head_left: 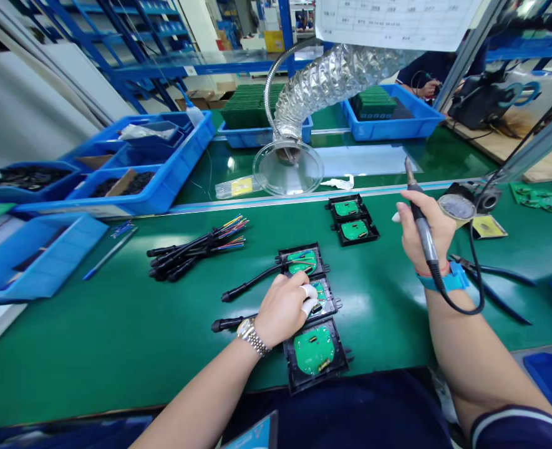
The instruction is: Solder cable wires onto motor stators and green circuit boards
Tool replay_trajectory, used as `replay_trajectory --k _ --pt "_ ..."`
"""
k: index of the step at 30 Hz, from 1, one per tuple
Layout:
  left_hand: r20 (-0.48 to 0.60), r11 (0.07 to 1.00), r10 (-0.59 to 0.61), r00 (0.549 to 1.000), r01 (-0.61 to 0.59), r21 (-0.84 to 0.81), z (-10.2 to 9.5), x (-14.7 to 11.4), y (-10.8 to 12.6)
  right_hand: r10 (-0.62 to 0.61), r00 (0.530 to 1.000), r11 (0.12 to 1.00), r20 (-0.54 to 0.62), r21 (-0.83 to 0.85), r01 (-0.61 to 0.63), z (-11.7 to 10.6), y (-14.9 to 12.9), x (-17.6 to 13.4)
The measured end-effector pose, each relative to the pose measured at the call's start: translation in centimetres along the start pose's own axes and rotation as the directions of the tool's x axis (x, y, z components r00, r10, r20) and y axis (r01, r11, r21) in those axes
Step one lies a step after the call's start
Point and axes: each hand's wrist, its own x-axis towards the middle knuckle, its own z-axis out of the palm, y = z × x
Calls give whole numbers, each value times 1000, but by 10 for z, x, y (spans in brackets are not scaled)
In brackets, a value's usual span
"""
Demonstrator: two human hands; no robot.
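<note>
My right hand point(428, 227) is wrapped round a soldering iron point(420, 218), its tip pointing up, raised above the right side of the bench. My left hand point(285, 305), white covers on its fingertips, is closed over the middle black housing point(330, 307) and its green circuit board point(321, 290); what the fingers pinch is hidden. A black cable point(229, 323) runs under this hand. Behind it, another black cable point(247, 285) has its coloured wires lying over the board in the upper housing point(321, 254). Nearest me lies a housing with a green board point(314, 350), no cable on it.
A bundle of black cables point(186, 252) lies left. Two more housings point(353, 219) sit behind. Pliers point(495, 280) and a soldering stand point(463, 202) are at right. A fume hood point(289, 168) hangs ahead, near blue bins point(163, 181). A co-worker's hand point(429, 88) shows behind.
</note>
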Motion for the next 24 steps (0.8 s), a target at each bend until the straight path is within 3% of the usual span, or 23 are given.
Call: replay_trajectory --k 8,11,14,17,19,21,24 --pt "-1 999 16 1000 -16 -33 2 0 -7 128 991 976 -25 181 -122 14 17 0" --pt "-106 985 63 992 -79 -154 -9 -3 0 222 972 932 -73 307 -190 19 29 2" --pt "-233 929 138 963 -207 -306 -19 -6 31 373 924 825 -86 486 -287 21 39 6" --pt "-104 823 358 928 -366 -436 -15 -5 79 504 862 670 -51 652 -354 19 46 11" --pt "9 756 523 852 -459 -466 -1 0 110 562 827 562 -12 739 -371 16 49 13" --pt "38 711 608 793 -523 -470 15 9 134 599 800 466 29 800 -378 13 51 14" --pt "-19 724 570 821 -514 -461 32 21 155 641 764 369 71 845 -388 9 55 16"
